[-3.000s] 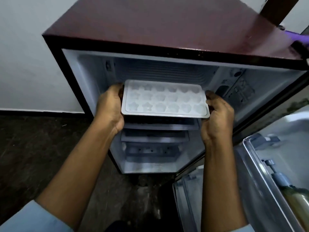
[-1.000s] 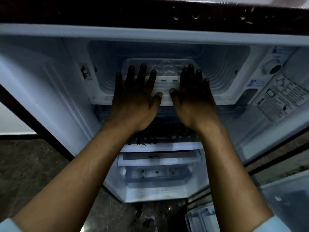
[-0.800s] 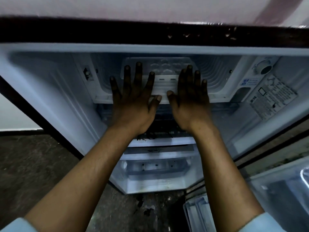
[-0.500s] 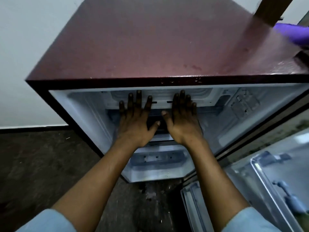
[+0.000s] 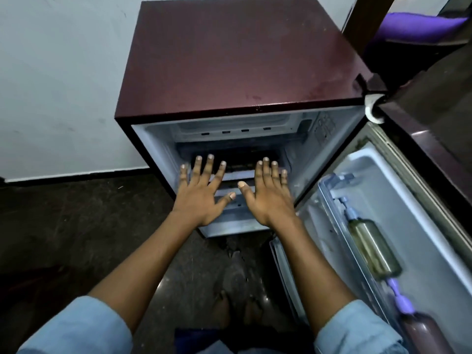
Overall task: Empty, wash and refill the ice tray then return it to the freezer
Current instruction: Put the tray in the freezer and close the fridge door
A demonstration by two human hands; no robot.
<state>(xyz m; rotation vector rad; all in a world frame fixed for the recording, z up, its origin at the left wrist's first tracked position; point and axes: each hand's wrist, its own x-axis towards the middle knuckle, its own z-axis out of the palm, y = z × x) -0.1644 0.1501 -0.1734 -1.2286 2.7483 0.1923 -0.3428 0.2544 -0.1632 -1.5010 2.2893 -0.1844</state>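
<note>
Ice tray is out of sight: the inside of the freezer compartment (image 5: 235,127), at the top of the open fridge (image 5: 237,54), is hidden from this angle. Below that compartment, before the fridge's shelves, the left hand (image 5: 201,192) and right hand (image 5: 268,198) hover palms down, fingers straight and spread, holding nothing. The fridge's door (image 5: 413,190) stands open at right, with a bottle (image 5: 373,251) in it.

Hands (image 5: 198,200) now out of freezer (image 5: 237,125), off ice tray.
</note>
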